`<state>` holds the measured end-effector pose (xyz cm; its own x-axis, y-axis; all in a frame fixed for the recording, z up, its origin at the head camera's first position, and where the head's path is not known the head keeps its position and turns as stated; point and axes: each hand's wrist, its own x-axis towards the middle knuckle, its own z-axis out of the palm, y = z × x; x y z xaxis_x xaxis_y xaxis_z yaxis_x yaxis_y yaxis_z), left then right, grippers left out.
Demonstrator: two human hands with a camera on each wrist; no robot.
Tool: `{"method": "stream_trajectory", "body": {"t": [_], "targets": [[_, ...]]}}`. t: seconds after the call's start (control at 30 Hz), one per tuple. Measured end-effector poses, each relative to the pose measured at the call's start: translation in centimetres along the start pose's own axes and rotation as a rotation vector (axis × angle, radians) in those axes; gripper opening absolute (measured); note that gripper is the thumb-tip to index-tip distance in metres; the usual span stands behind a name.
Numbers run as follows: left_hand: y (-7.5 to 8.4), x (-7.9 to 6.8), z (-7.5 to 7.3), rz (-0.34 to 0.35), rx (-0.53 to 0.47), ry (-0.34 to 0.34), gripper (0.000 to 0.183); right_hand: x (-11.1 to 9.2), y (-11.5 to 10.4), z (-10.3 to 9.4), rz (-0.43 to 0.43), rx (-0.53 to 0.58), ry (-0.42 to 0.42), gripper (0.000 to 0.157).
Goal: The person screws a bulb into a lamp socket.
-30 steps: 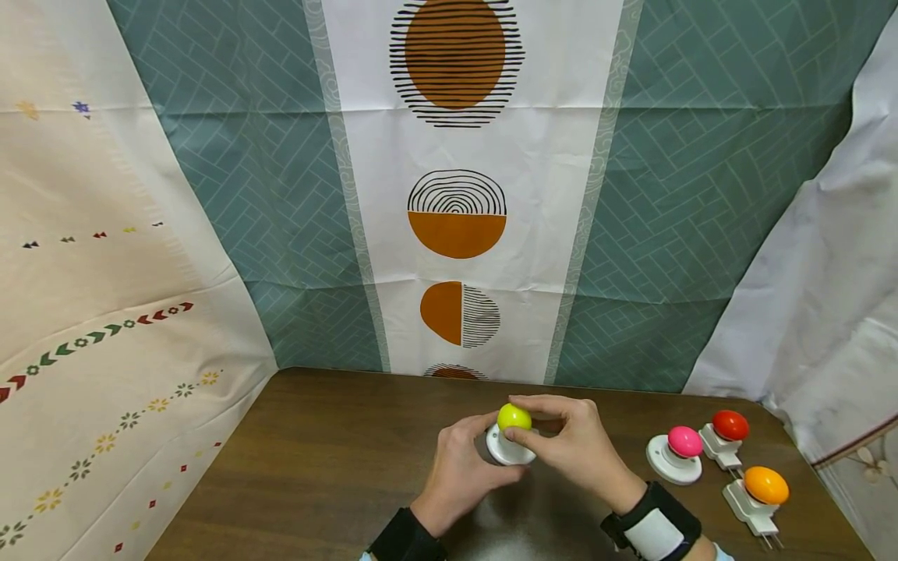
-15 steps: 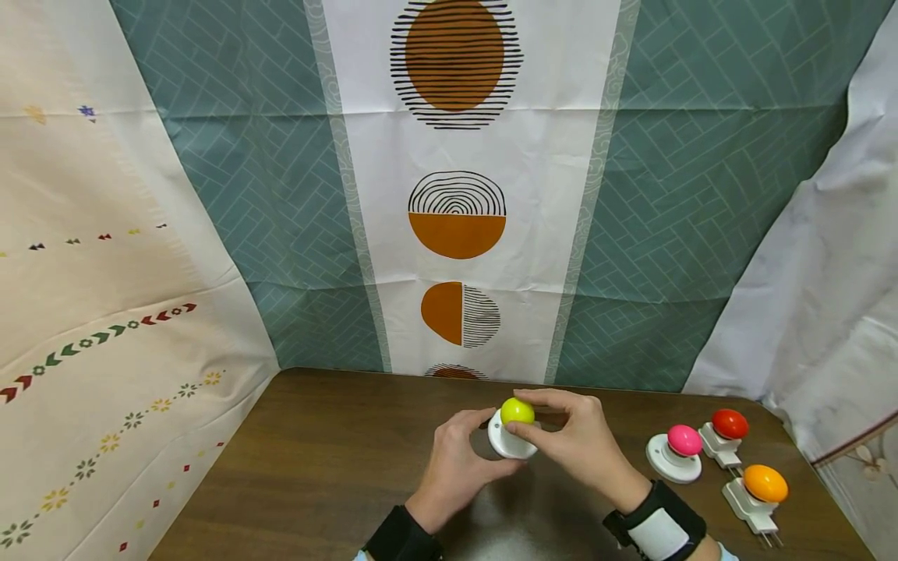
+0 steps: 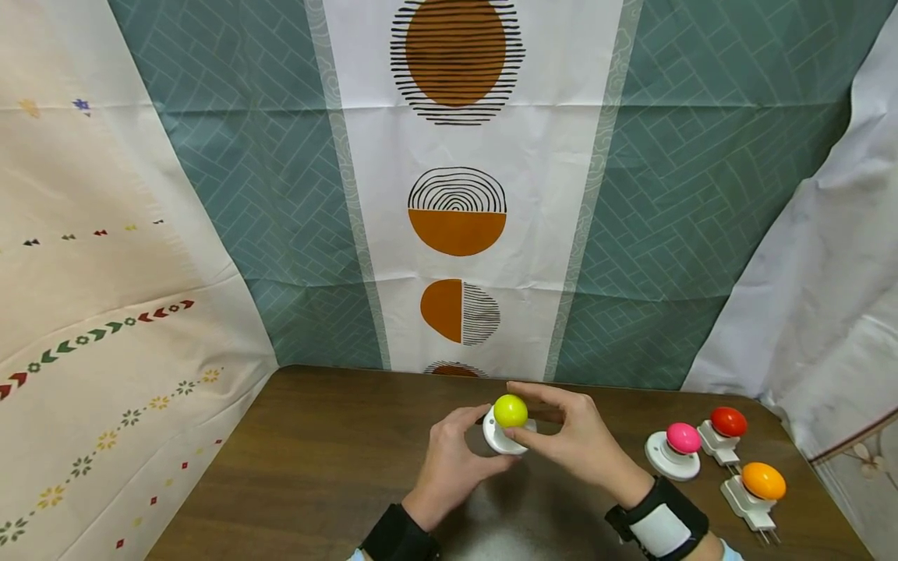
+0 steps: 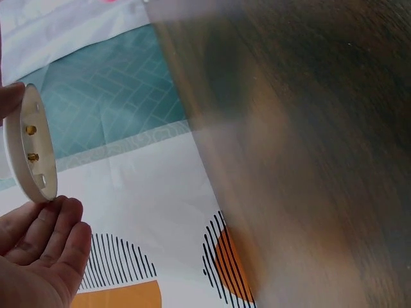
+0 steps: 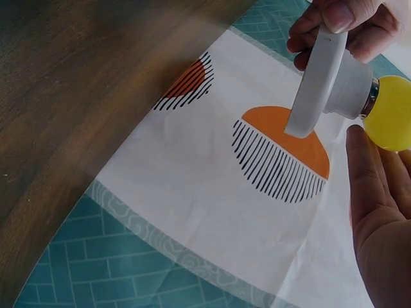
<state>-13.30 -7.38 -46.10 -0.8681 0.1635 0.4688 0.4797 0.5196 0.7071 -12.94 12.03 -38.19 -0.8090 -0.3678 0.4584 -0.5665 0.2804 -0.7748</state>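
My left hand [image 3: 449,460] grips a white lamp holder [image 5: 324,83] by the rim of its round base, between thumb and fingers. In the left wrist view the underside of the base [image 4: 40,144] shows two brass screws. A small round yellow light bulb [image 3: 510,411] sits in the socket, and a strip of its metal cap [image 5: 370,99] shows between glass and socket in the right wrist view. My right hand [image 3: 571,432] holds the bulb, thumb on the near side and index finger on the far side. Holder and bulb are held above the brown table, tilted.
At the table's [image 3: 337,483] right side stand a pink bulb [image 3: 684,438] in a round white holder, a red bulb [image 3: 728,421] in a white plug-in holder, and an orange bulb [image 3: 763,481] in another plug-in holder with bare prongs. A patterned cloth [image 3: 456,140] hangs behind.
Both hands have risen slightly in view with the holder and bulb, which now sit a little further left. The right fingers have shifted slightly around the bulb; the other bulbs stay put.
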Motion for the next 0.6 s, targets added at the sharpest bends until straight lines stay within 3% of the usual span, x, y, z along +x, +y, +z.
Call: {"method": "stream_trajectory", "body": {"t": [0.2, 0.3, 0.6], "targets": [[-0.5, 0.0, -0.1, 0.007, 0.004, 0.026, 0.067, 0.2, -1.1, -0.2, -0.023, 0.007, -0.014, 0.052], [-0.7, 0.0, -0.2, 0.015, 0.009, 0.045, 0.067, 0.1, -0.1, -0.3, -0.015, -0.011, -0.010, 0.054], [-1.3, -0.1, -0.8, 0.023, 0.018, 0.082, 0.068, -0.3, 3.4, -1.0, 0.007, -0.203, 0.002, 0.059]]}}
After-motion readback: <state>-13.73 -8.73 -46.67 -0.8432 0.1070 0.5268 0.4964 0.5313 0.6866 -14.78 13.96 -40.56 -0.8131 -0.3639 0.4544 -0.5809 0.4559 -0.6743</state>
